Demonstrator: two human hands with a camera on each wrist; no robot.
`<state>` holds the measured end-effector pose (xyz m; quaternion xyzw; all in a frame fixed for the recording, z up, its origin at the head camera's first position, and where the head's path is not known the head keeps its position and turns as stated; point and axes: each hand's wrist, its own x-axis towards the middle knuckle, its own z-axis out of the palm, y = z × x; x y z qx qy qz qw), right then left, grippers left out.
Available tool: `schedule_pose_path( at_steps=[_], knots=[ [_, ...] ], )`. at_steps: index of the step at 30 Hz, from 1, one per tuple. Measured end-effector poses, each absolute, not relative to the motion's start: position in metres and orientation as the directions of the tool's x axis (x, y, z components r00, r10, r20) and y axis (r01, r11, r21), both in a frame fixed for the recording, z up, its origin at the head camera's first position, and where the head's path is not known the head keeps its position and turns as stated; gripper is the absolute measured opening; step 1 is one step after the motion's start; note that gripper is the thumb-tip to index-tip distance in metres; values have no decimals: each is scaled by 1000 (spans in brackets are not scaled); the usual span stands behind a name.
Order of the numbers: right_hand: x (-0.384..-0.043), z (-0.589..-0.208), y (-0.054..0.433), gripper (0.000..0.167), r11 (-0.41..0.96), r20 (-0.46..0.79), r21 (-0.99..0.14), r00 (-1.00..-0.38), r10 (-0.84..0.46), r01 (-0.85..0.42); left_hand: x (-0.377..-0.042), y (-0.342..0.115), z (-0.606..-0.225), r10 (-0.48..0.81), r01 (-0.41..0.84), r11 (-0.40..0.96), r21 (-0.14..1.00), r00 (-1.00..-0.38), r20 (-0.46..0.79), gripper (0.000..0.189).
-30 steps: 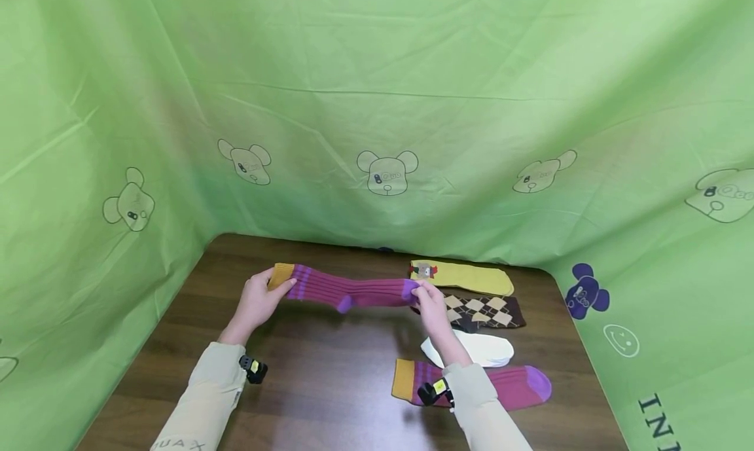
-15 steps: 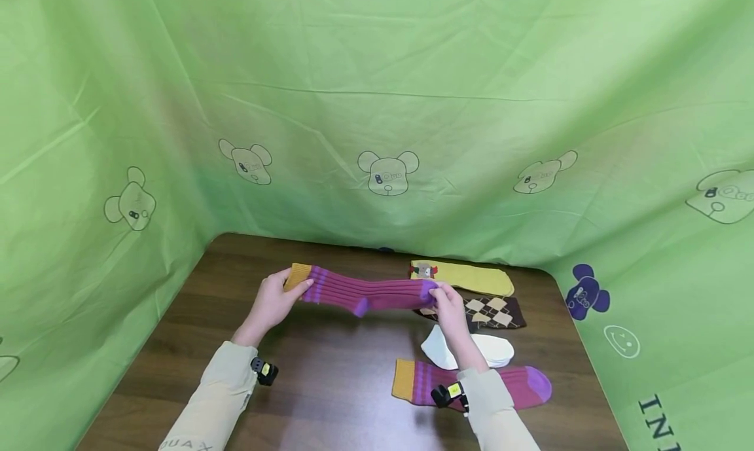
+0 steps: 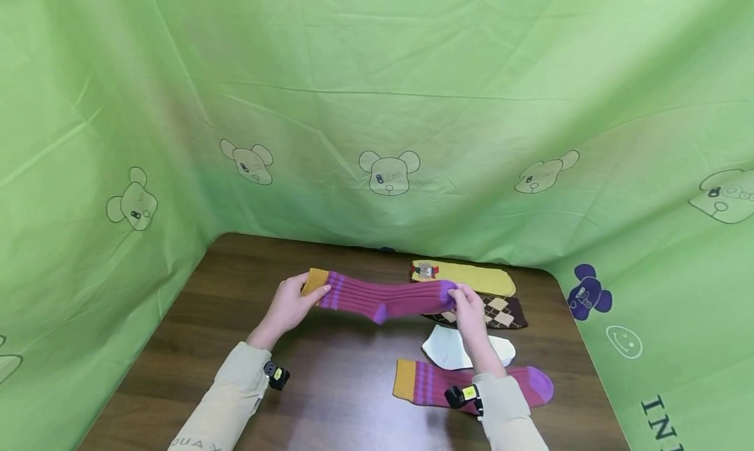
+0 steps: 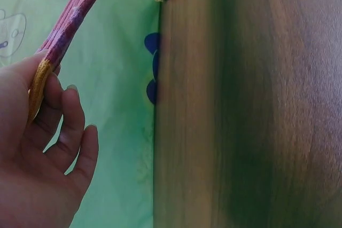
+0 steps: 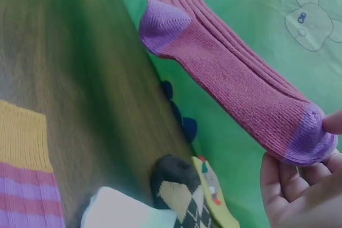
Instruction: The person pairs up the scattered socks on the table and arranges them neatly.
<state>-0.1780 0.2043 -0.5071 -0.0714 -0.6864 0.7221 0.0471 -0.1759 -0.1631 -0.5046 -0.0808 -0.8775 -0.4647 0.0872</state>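
Observation:
A magenta ribbed sock (image 3: 406,300) with purple heel and toe and a mustard cuff is stretched sideways above the table. My left hand (image 3: 291,305) pinches its cuff between thumb and fingers; the left wrist view shows the cuff (image 4: 38,86) edge-on in that grip. At the other end, my right hand (image 3: 468,313) pinches the purple toe (image 5: 312,137), thumb on top and fingers beneath. The heel (image 3: 379,313) hangs down midway. Under my right forearm lies a matching magenta sock (image 3: 432,382), partly covered by the sleeve and wrist camera.
Up the table's right side lie a white sock (image 3: 443,347), a brown argyle sock (image 3: 506,312) and a yellow sock (image 3: 471,277) with an animal patch. The brown wooden table (image 3: 330,385) meets a green printed cloth (image 3: 330,202) at its back and sides.
Both hands have moved to the right, carrying the stretched sock with them. Its toe end now overlaps the argyle sock in the head view. The socks on the table stay put.

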Motion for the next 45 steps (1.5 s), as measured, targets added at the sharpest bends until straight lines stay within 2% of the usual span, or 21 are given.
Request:
schedule_pose_path(
  at_steps=[7,19,25,33,45],
  knots=[
    [-177,-507,220,16,-12,-60,-998,-977,204,59,-174,-155,-507,95,221,543,810,-975,202,21],
    [-171,-504,240,25,-37,-54,-998,-967,250,46,-169,-137,-511,163,235,545,805,-971,173,17],
    [-167,-503,252,32,-79,-75,-995,-958,276,55,-167,-129,-514,203,239,569,787,-968,147,21],
    [-165,-503,271,42,-161,-109,-985,-933,342,56,-168,-113,-509,320,301,562,770,-938,133,16],
    [-159,-499,296,32,-166,-113,-985,-899,424,46,-166,-85,-509,436,368,540,757,-892,122,6]
  ],
)
